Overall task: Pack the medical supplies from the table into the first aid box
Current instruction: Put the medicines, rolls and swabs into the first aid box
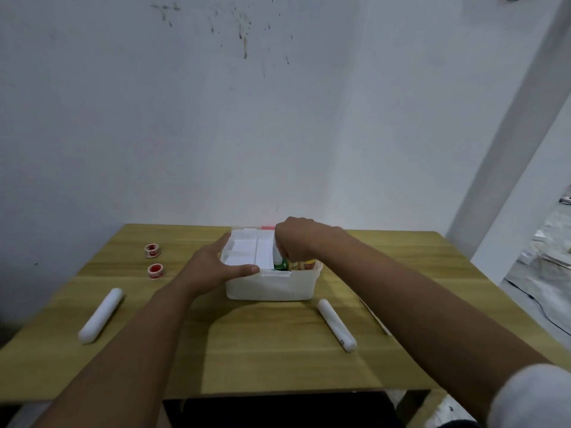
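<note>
A white first aid box point(272, 287) stands open at the table's far middle, with a white divided tray point(247, 251) in its left part and green, yellow and red packets point(304, 264) in its right part. My left hand point(213, 264) lies spread on the box's left front corner, thumb along the rim. My right hand point(293, 239) reaches down into the right part, fingers closed around a white item with a green label point(279, 264). Two white bandage rolls point(100, 315) point(336, 325) and two red-and-white tape rolls point(152, 250) point(155, 270) lie on the table.
The wooden table point(262, 359) stands against a stained white wall point(278, 118). A thin white strip point(375, 318) lies right of the box. A red-topped thing point(267, 227) shows just behind the box. Clutter and a cable lie on the floor at the right point(547, 273).
</note>
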Tool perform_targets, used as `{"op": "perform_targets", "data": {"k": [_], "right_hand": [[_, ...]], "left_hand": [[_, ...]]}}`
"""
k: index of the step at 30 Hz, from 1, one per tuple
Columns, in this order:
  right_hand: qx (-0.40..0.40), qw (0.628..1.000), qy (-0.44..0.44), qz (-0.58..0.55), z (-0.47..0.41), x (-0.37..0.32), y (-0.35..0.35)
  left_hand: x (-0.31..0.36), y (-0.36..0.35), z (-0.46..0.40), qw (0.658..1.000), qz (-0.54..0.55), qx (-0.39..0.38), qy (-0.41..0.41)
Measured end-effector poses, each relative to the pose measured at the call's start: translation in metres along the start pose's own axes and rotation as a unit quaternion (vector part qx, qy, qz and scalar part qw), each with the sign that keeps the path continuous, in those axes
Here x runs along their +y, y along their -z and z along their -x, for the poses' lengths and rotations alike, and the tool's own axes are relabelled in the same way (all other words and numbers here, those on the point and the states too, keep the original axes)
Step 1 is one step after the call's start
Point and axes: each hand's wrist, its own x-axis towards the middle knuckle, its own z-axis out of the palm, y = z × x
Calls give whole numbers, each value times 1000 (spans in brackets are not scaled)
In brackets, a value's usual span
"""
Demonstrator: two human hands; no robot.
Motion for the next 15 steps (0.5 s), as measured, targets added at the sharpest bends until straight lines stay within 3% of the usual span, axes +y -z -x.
{"op": "perform_targets", "data": {"k": [10,15], "right_hand": [[-17,998,33,55,-5,1,-18],[-27,999,40,1,-4,7,-10]], "left_hand": [[3,-2,3,1000,0,19,-24],[4,-1,4,1000,-10,9,-13]]}}
